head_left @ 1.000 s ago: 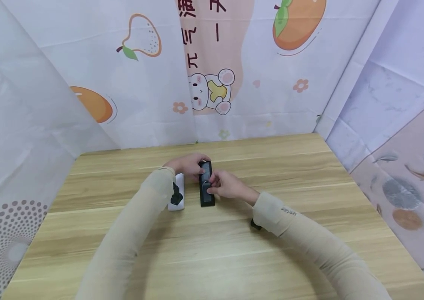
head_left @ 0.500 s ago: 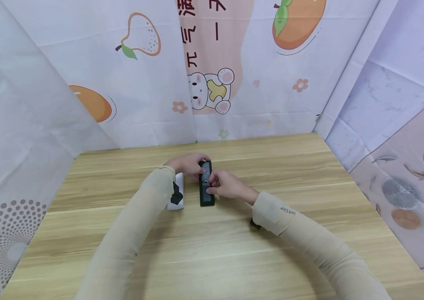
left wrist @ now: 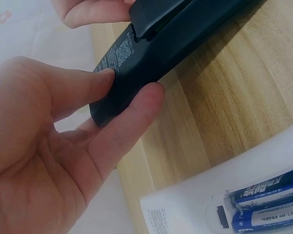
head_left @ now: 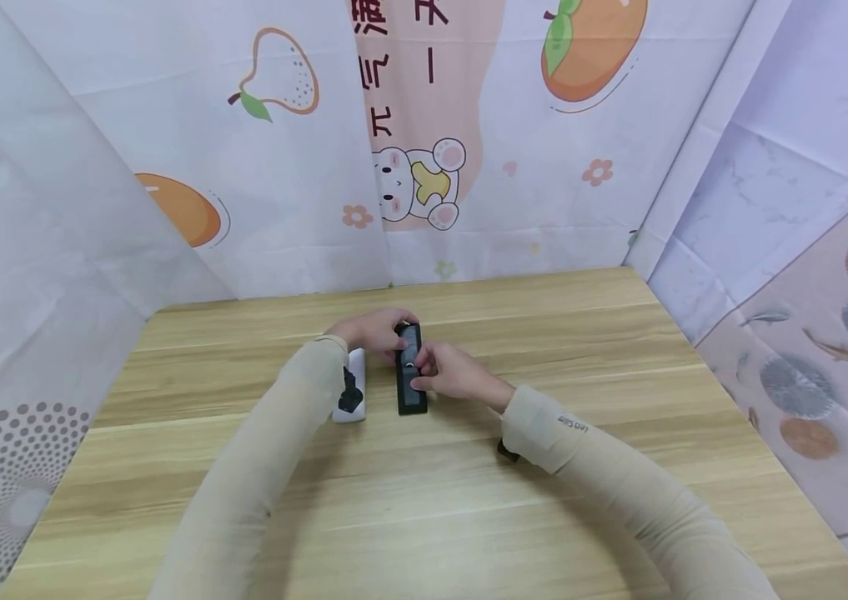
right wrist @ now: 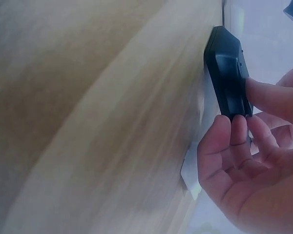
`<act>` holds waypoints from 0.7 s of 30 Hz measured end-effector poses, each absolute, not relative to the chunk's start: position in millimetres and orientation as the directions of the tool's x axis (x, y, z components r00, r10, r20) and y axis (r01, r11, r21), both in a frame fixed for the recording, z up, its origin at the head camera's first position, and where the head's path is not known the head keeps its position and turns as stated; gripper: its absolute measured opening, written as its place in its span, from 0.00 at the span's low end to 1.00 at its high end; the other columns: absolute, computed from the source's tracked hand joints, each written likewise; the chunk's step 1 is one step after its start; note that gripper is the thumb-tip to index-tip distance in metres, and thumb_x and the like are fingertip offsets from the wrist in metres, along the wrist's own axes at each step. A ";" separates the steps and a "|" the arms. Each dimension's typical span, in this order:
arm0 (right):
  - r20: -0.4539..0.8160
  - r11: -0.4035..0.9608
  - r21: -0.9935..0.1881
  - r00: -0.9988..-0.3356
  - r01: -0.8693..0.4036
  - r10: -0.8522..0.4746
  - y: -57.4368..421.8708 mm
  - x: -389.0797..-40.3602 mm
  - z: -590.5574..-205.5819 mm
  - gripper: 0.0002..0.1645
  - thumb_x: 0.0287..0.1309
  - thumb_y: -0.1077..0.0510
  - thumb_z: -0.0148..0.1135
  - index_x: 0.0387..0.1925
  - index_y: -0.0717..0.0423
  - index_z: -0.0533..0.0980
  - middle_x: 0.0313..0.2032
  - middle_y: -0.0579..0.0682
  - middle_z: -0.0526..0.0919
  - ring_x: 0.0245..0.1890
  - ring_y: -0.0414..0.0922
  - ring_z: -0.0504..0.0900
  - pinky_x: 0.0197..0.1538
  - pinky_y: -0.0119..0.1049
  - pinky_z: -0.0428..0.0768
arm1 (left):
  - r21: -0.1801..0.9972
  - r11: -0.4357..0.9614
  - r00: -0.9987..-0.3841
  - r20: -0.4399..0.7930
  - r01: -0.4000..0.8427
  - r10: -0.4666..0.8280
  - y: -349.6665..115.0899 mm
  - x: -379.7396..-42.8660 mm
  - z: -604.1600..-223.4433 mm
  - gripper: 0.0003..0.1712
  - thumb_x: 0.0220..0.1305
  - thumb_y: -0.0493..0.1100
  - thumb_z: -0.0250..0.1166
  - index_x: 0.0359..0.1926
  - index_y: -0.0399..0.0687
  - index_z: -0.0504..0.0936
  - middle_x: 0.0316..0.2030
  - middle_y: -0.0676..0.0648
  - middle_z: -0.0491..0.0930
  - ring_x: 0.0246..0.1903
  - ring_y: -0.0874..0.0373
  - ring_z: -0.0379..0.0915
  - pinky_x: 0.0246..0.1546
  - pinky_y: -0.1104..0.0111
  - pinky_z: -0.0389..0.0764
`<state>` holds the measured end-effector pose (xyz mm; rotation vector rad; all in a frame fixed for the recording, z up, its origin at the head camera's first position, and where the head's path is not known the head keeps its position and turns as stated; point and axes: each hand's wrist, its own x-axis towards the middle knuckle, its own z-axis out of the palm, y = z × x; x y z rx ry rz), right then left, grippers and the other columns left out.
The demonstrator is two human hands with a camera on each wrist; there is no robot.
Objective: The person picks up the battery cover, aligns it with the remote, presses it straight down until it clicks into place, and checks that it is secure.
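A black remote control [head_left: 413, 407] lies back side up on the table, its long side pointing away from me. My left hand [head_left: 381, 328] grips its far end, thumb on the printed label and fingers along the side in the left wrist view. My right hand [head_left: 457, 372] pinches the battery cover [left wrist: 158, 14], whose edge near the label stands raised, with a dark gap along its side. Left of it lies a white remote control [head_left: 359, 367], partly covered by the left wrist. Blue batteries [left wrist: 266, 214] sit in its uncovered compartment.
The wooden table [head_left: 424, 517] stretches out around both remotes. Behind it hangs a printed curtain [head_left: 303, 192], close to the table's back edge. A black wrist camera mount [head_left: 351, 392] sits over the white remote in the head view.
Both hands keep their places on the black remote control, and the white one lies still. The head view has shifted only slightly.
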<state>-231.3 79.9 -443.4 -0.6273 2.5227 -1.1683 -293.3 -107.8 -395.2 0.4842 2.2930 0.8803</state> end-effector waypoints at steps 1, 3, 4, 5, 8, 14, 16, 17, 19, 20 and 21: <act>-0.078 0.579 -0.772 -0.865 -0.262 -0.496 79.6 -231.2 -443.3 0.14 0.59 0.60 0.73 0.42 0.59 0.76 0.36 0.48 0.82 0.36 0.42 0.79 0.42 0.34 0.79 | 0.695 0.710 -0.735 -0.424 0.109 0.528 -107.5 -293.1 -394.9 0.30 0.69 0.27 0.53 0.72 0.39 0.65 0.60 0.33 0.67 0.49 0.45 0.75 0.49 0.54 0.85; -0.082 0.582 -0.772 -0.867 -0.257 -0.491 79.5 -231.2 -443.3 0.14 0.58 0.60 0.73 0.42 0.59 0.76 0.36 0.48 0.82 0.35 0.41 0.79 0.41 0.34 0.78 | 0.692 0.714 -0.736 -0.429 0.105 0.524 -106.9 -292.8 -393.8 0.30 0.69 0.28 0.53 0.72 0.40 0.65 0.61 0.34 0.67 0.50 0.44 0.75 0.50 0.55 0.85; -0.084 0.585 -0.770 -0.868 -0.255 -0.489 79.4 -231.1 -443.0 0.14 0.58 0.60 0.73 0.42 0.59 0.76 0.35 0.48 0.82 0.35 0.41 0.78 0.40 0.33 0.78 | 0.690 0.716 -0.737 -0.430 0.105 0.522 -106.6 -292.8 -393.4 0.30 0.69 0.28 0.53 0.72 0.40 0.65 0.61 0.34 0.67 0.50 0.44 0.75 0.50 0.55 0.85; -0.085 0.587 -0.768 -0.869 -0.254 -0.487 79.2 -230.8 -442.4 0.14 0.58 0.60 0.73 0.42 0.59 0.76 0.35 0.48 0.81 0.34 0.42 0.78 0.39 0.33 0.78 | 0.688 0.718 -0.737 -0.430 0.106 0.521 -106.4 -292.8 -393.3 0.30 0.69 0.28 0.53 0.72 0.40 0.65 0.61 0.34 0.67 0.50 0.44 0.75 0.50 0.55 0.85; -0.088 0.592 -0.766 -0.870 -0.251 -0.484 78.7 -230.1 -440.8 0.14 0.58 0.60 0.73 0.42 0.60 0.76 0.34 0.49 0.81 0.33 0.42 0.77 0.37 0.33 0.77 | 0.690 0.715 -0.733 -0.428 0.114 0.529 -106.6 -293.0 -393.6 0.31 0.69 0.28 0.54 0.72 0.40 0.65 0.61 0.34 0.67 0.50 0.45 0.74 0.50 0.55 0.85; -0.113 0.605 -0.759 -0.867 -0.240 -0.486 77.6 -229.6 -440.7 0.14 0.60 0.59 0.72 0.42 0.59 0.75 0.33 0.49 0.80 0.30 0.42 0.76 0.34 0.32 0.76 | 0.685 0.699 -0.688 -0.407 0.205 0.601 -109.8 -293.9 -395.6 0.43 0.61 0.32 0.65 0.75 0.34 0.59 0.60 0.36 0.69 0.52 0.47 0.71 0.48 0.63 0.83; -0.120 0.607 -0.760 -0.866 -0.234 -0.485 77.5 -229.8 -440.7 0.14 0.61 0.58 0.72 0.42 0.59 0.75 0.32 0.49 0.80 0.30 0.42 0.76 0.34 0.32 0.75 | 0.690 0.692 -0.677 -0.407 0.213 0.613 -111.2 -294.0 -395.6 0.47 0.58 0.32 0.68 0.76 0.33 0.56 0.60 0.35 0.68 0.52 0.48 0.70 0.48 0.64 0.82; -0.123 0.607 -0.761 -0.867 -0.231 -0.484 77.6 -229.9 -440.6 0.14 0.61 0.58 0.72 0.42 0.59 0.75 0.32 0.49 0.80 0.30 0.42 0.76 0.34 0.32 0.75 | 0.693 0.690 -0.675 -0.407 0.211 0.616 -111.8 -294.0 -395.5 0.48 0.57 0.32 0.68 0.76 0.33 0.55 0.60 0.35 0.68 0.52 0.48 0.70 0.48 0.65 0.81; -0.126 0.608 -0.762 -0.871 -0.223 -0.476 77.8 -229.8 -439.8 0.14 0.60 0.58 0.72 0.42 0.58 0.75 0.32 0.49 0.80 0.30 0.42 0.75 0.34 0.33 0.75 | 0.701 0.686 -0.677 -0.411 0.194 0.611 -112.4 -294.2 -395.6 0.50 0.57 0.32 0.69 0.77 0.34 0.55 0.61 0.35 0.67 0.52 0.48 0.71 0.49 0.65 0.81; -0.129 0.608 -0.764 -0.872 -0.217 -0.472 78.1 -229.6 -439.4 0.14 0.60 0.58 0.72 0.42 0.58 0.75 0.32 0.49 0.80 0.30 0.42 0.75 0.34 0.33 0.75 | 0.705 0.683 -0.675 -0.411 0.191 0.613 -112.4 -294.1 -395.1 0.50 0.57 0.32 0.70 0.77 0.34 0.55 0.62 0.35 0.67 0.52 0.47 0.71 0.49 0.64 0.81; -0.133 0.608 -0.766 -0.873 -0.210 -0.469 78.3 -229.4 -438.9 0.14 0.60 0.58 0.72 0.42 0.59 0.75 0.32 0.49 0.80 0.30 0.42 0.75 0.34 0.33 0.75 | 0.708 0.681 -0.673 -0.413 0.186 0.613 -112.4 -294.3 -395.1 0.50 0.57 0.32 0.70 0.77 0.34 0.54 0.62 0.34 0.66 0.52 0.47 0.71 0.50 0.64 0.81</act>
